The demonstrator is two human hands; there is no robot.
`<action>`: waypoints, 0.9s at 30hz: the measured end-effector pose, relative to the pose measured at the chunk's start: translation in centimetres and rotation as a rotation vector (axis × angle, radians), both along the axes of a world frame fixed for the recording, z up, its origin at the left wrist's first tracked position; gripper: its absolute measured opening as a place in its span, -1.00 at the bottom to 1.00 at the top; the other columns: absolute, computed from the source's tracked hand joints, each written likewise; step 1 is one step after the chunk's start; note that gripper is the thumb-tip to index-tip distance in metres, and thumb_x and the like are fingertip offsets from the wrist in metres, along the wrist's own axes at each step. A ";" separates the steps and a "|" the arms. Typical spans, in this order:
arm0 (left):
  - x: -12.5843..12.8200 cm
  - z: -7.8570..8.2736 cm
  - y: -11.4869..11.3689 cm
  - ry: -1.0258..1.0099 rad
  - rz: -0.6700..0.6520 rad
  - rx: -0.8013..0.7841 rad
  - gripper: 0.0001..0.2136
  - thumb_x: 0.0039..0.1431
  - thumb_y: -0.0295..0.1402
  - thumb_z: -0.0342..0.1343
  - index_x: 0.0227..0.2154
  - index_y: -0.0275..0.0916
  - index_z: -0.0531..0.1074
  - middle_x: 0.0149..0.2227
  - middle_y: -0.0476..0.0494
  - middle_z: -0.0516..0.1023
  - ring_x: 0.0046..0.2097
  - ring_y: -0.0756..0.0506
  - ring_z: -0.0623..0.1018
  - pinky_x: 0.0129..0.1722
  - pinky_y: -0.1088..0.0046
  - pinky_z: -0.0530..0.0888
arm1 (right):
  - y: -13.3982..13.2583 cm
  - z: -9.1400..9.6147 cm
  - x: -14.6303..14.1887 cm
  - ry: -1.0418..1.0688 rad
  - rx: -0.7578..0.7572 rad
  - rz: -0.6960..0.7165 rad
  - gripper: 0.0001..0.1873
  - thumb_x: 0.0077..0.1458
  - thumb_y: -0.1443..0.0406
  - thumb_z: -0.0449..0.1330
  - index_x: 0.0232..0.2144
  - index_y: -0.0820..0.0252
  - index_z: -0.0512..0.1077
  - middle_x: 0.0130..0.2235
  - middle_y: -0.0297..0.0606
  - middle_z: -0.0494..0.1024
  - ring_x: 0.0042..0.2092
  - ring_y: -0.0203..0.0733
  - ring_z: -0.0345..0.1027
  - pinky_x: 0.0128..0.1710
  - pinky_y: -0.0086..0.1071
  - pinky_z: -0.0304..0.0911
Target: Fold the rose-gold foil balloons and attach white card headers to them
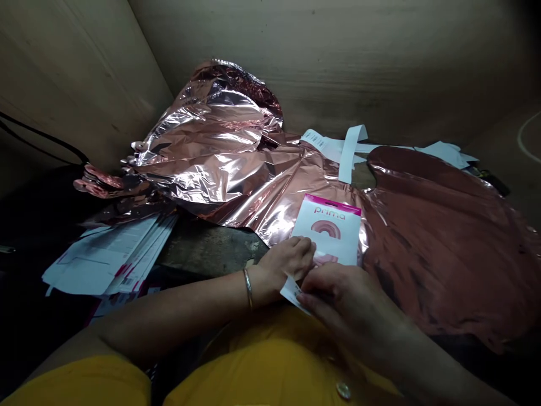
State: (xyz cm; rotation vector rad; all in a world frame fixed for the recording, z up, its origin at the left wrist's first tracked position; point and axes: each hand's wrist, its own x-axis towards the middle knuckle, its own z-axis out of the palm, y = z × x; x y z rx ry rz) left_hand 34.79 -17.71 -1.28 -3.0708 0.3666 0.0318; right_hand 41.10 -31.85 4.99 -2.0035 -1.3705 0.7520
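Observation:
A white card packet (pixel 327 228) with a pink top band, the word "prima" and a rose-gold rainbow print lies on the foil. My left hand (pixel 287 263), with a thin metal bangle on its wrist, grips the packet's left edge. My right hand (pixel 340 299) pinches its lower part and covers the bottom of the print. Crumpled rose-gold foil balloon sheets (pixel 224 163) spread behind it, and a darker foil stretch (pixel 448 248) lies to the right.
A stack of white printed cards (pixel 110 255) lies at the left, on a dark worn surface (pixel 207 248). White paper strips (pixel 350 151) lie behind the foil. Wooden panels (pixel 338 56) rise at the back, and a black cable (pixel 42 138) runs along the left.

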 end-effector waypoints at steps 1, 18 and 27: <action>-0.1 -0.1 0.0 -0.019 0.012 -0.010 -0.84 0.28 -0.43 -0.02 -0.20 -0.36 0.42 -0.09 -0.26 0.47 -0.04 -0.18 0.38 -0.08 0.31 0.39 | 0.1 0.8 -0.2 -0.004 -0.002 0.015 -0.82 0.10 0.36 0.16 -0.53 0.13 0.45 -0.48 -0.41 0.48 -0.44 -0.31 0.29 -0.46 -0.41 0.10; -1.2 -2.4 -0.3 -0.269 0.090 -0.167 -0.72 0.29 -0.49 -0.03 0.03 -0.47 0.31 0.00 -0.38 0.46 0.09 -0.22 0.44 0.11 0.23 0.37 | 1.6 -4.8 10.8 0.076 -0.119 -0.209 -0.69 0.09 0.13 0.12 -0.39 0.25 0.53 -0.38 -0.23 0.56 -0.32 -0.15 0.37 -0.34 -0.35 0.22; -1.2 -2.6 -0.4 -0.309 0.135 -0.165 -0.75 0.30 -0.48 -0.06 0.00 -0.39 0.35 -0.04 -0.29 0.50 0.05 -0.22 0.46 0.12 0.08 0.32 | 2.9 -5.2 10.0 -0.097 -0.179 -0.096 -0.74 0.11 0.23 0.07 -0.48 0.20 0.49 -0.47 -0.32 0.52 -0.41 -0.23 0.31 -0.42 -0.41 0.12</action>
